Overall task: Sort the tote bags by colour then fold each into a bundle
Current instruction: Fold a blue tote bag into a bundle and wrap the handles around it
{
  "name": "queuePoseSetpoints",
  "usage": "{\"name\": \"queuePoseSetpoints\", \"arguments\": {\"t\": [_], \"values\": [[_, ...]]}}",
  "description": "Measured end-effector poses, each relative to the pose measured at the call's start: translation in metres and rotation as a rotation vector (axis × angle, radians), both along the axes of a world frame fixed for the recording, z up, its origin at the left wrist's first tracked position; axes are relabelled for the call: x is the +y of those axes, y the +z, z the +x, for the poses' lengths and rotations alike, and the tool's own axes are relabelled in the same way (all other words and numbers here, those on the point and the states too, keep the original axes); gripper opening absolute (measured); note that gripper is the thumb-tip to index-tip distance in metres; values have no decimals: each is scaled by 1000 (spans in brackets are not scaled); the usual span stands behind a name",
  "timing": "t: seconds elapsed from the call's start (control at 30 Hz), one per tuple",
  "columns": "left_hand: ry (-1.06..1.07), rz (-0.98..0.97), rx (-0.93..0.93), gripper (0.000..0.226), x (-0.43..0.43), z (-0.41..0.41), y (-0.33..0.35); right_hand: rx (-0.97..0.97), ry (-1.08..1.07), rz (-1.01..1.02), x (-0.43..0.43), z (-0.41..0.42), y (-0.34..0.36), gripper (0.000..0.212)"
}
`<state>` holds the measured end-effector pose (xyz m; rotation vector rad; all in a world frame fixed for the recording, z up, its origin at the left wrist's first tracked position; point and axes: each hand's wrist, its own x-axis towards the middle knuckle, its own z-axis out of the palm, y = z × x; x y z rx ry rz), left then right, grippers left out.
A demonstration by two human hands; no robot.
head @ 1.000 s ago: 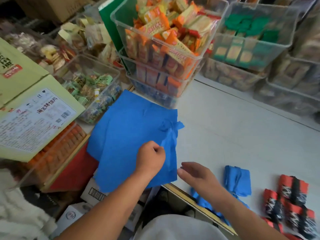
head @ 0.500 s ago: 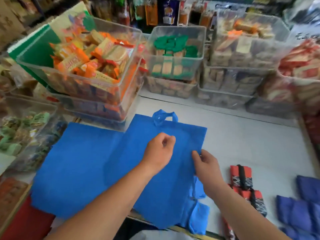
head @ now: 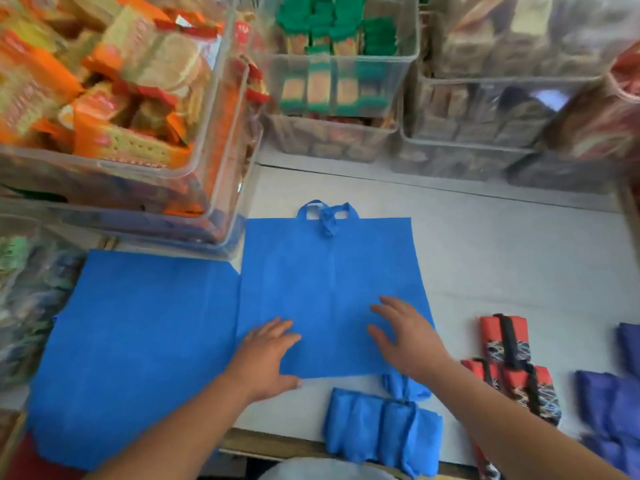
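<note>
A blue tote bag (head: 329, 275) lies flat on the white table (head: 502, 258), its knotted handles (head: 329, 218) pointing away from me. My left hand (head: 266, 358) rests flat on its near left part, fingers spread. My right hand (head: 405, 334) lies with straight fingers over its near right part. More flat blue bag cloth (head: 138, 341) spreads to the left, partly over the table edge. Folded blue bundles (head: 381, 427) sit at the near edge. Red patterned bundles (head: 509, 355) with black straps lie to the right. Dark purple-blue bundles (head: 613, 403) are at the far right.
Clear plastic bins of snacks ring the table: an orange-packet stack (head: 121, 109) at the left, a green-packet bin (head: 339, 60) behind, and brown-packet bins (head: 502, 98) at the back right. The wooden table edge (head: 277, 445) runs near my body.
The top blue bag has been slid onto the table and laid flat. My left hand has let go of it and opened; both hands now lie flat on its near part.
</note>
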<state>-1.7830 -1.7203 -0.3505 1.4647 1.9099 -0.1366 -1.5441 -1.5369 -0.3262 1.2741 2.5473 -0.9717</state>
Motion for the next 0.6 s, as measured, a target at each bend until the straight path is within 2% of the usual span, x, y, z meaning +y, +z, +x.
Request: {"name": "queuePoseSetpoints", "arguments": {"t": [0.1, 0.3, 0.4, 0.5, 0.53, 0.6], "values": [[-16, 150, 31, 86, -7, -8, -21, -116, 178, -4, -15, 0, -21, 81], [-38, 358, 39, 70, -18, -14, -38, -238, 250, 48, -11, -1, -28, 104], [39, 475, 32, 41, -16, -14, -47, -255, 287, -10, -7, 3, -23, 124], [146, 533, 12, 10, -8, -16, -48, -245, 361, 16, 0, 6, -10, 117], [172, 520, 11, 3, -4, -17, -44, -227, 380, 62, 3, 8, -4, 105], [216, 427, -37, 10, 5, -22, -30, -127, 391, 186, 11, 16, 5, 76]]}}
